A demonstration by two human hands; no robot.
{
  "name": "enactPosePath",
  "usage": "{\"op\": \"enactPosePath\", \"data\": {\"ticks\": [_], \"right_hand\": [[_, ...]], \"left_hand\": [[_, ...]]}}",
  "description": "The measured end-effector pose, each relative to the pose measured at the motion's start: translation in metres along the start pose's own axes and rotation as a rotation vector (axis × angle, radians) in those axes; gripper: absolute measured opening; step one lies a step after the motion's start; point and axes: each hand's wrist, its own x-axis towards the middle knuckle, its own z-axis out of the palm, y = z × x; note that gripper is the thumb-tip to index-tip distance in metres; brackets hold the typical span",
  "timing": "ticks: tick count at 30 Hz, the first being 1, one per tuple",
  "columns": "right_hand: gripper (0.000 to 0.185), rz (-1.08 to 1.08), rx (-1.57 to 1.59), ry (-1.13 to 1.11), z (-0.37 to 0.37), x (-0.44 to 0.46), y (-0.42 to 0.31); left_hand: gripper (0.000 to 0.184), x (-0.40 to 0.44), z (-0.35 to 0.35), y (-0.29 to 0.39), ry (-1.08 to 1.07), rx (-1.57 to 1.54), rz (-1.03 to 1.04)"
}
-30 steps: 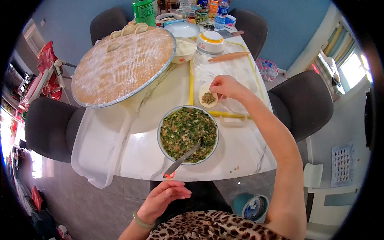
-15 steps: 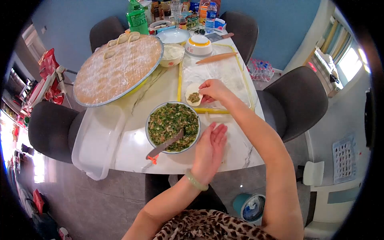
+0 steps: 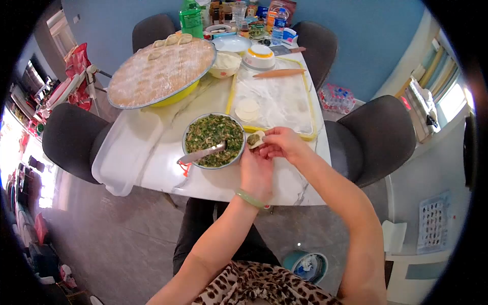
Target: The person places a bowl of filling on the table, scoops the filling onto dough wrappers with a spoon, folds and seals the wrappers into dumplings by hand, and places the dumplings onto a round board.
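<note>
- The left forearm reaches up from the near side, and the left hand (image 3: 256, 170) is raised over the near part of the desk (image 3: 287, 184), a pale green bangle (image 3: 250, 199) round its wrist.
- The right arm comes in from the right, bent at the elbow, and the right hand (image 3: 284, 143) meets the left one.
- Right beside the left hand is a bowl of green filling (image 3: 213, 133), with a metal handle (image 3: 202, 152) slanting out over its near rim.
- Beyond the hands lies a yellow-edged mat (image 3: 297, 101) bearing flat dough rounds (image 3: 247, 109), a rolling pin (image 3: 278, 73) and an upturned bowl (image 3: 258, 58).
- Far left, a large floured round board (image 3: 162, 73) carries dumplings (image 3: 173, 40) at its far side; a clear plastic tub (image 3: 122, 157) sits nearer.
- The right fingers (image 3: 272, 133) are nearly closed, pinching the edge of a dough wrapper (image 3: 259, 141) with filling on it, held up at the tip of the left hand, just right of the bowl.
- The left fingers are partly hidden at the wrapper; how far they are spread cannot be told.
</note>
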Motion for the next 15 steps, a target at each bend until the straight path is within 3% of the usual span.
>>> {"op": "enactPosePath", "data": {"ticks": [3,7,9,13,15], "right_hand": [[0.034,0.001,0.004,-0.034,-0.003,-0.037,0.02],[0.025,-0.039,-0.24,0.176,-0.02,-0.081,0.016],[0.021,-0.325,-0.406,0.288,-0.038,-0.086,0.014],[0.013,-0.569,-0.344,0.192,-0.004,-0.115,-0.021],[0.015,-0.909,-0.617,0.141,0.029,-0.116,-0.031]], "left_hand": [[0.049,-0.026,0.018,0.002,0.134,0.027,-0.116],[0.052,-0.051,0.013,0.0,0.087,-0.012,-0.201],[0.053,-0.067,0.011,0.006,0.085,0.011,-0.23],[0.054,-0.092,0.0,0.022,-0.016,0.066,-0.307],[0.054,-0.101,-0.004,0.033,-0.044,0.041,-0.32]]}}
